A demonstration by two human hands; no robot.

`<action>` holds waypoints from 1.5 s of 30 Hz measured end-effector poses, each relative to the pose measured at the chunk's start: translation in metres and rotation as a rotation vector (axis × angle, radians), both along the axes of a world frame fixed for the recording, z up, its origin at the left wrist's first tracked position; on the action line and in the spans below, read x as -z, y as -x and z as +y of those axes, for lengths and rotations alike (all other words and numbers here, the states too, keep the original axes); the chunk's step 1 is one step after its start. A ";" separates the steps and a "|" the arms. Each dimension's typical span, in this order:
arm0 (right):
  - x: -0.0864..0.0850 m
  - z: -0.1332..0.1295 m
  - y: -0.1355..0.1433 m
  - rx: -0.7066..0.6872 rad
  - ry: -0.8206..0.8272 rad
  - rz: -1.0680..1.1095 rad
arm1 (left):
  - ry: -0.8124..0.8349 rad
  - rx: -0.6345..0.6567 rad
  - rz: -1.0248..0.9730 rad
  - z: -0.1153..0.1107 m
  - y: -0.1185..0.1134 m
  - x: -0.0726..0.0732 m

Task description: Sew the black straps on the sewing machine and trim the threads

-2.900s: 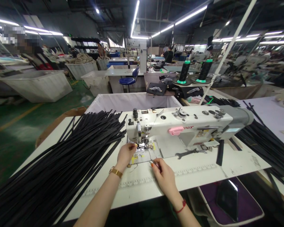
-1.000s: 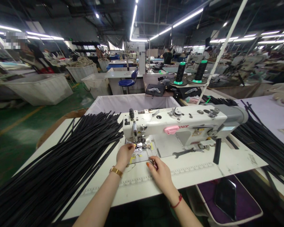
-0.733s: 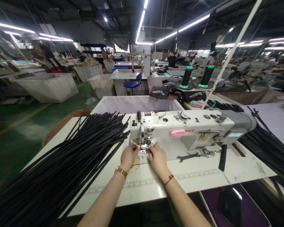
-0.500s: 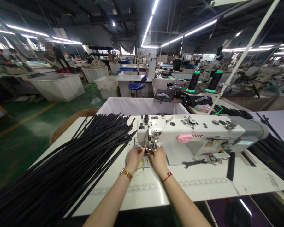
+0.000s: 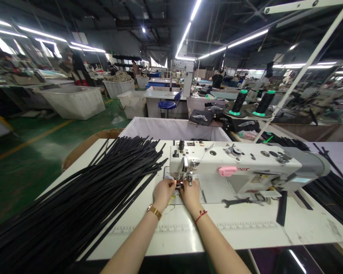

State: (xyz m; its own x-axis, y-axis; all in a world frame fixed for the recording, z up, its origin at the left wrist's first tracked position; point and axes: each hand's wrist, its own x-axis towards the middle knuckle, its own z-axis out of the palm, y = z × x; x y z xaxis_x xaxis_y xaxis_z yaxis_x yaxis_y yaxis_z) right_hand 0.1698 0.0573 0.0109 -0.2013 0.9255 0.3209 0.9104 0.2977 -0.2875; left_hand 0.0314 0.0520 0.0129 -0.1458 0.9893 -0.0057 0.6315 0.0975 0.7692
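Note:
A white sewing machine (image 5: 205, 160) stands on the pale worktable, its needle end just beyond my hands. My left hand (image 5: 163, 193), a gold watch on its wrist, is closed in a pinch at the left of the presser foot. From the right, my right hand (image 5: 191, 194) reaches the same spot with its fingers bent together under the machine head. Between the fingertips lies a small dark piece, too hidden to name. A large bundle of black strips (image 5: 103, 179) covers the table to the left of my left hand.
A wrench (image 5: 237, 201) lies under the machine arm, beside a short black strip (image 5: 281, 209). A printed ruler (image 5: 246, 225) runs along the table front. Behind the machine is a pale-lined bin (image 5: 177, 128). Two black thread cones (image 5: 238, 102) stand at the back right.
The camera view has shifted slightly, so the machine appears a little further right and lower. Both hands stay at the presser foot, with only slight finger movement.

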 end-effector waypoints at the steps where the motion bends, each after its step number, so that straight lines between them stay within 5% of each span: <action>1: 0.000 0.000 0.000 0.003 -0.002 0.000 | -0.002 0.004 -0.028 0.000 0.000 0.001; 9: -0.004 -0.003 0.000 0.002 -0.018 0.039 | 0.043 0.084 -0.437 0.000 0.006 0.006; 19: -0.014 -0.027 -0.011 -0.059 0.019 0.242 | -0.040 -0.054 -0.751 -0.016 0.016 0.007; 27: -0.020 -0.046 -0.013 -0.160 0.081 0.479 | -0.127 -0.005 -0.514 -0.018 0.024 0.016; 36: -0.014 -0.045 -0.011 -0.131 0.069 0.581 | -0.297 0.048 -0.091 0.000 0.006 0.001; 45: -0.012 -0.043 -0.011 -0.069 0.068 0.558 | -0.352 0.118 -0.021 -0.009 0.006 0.004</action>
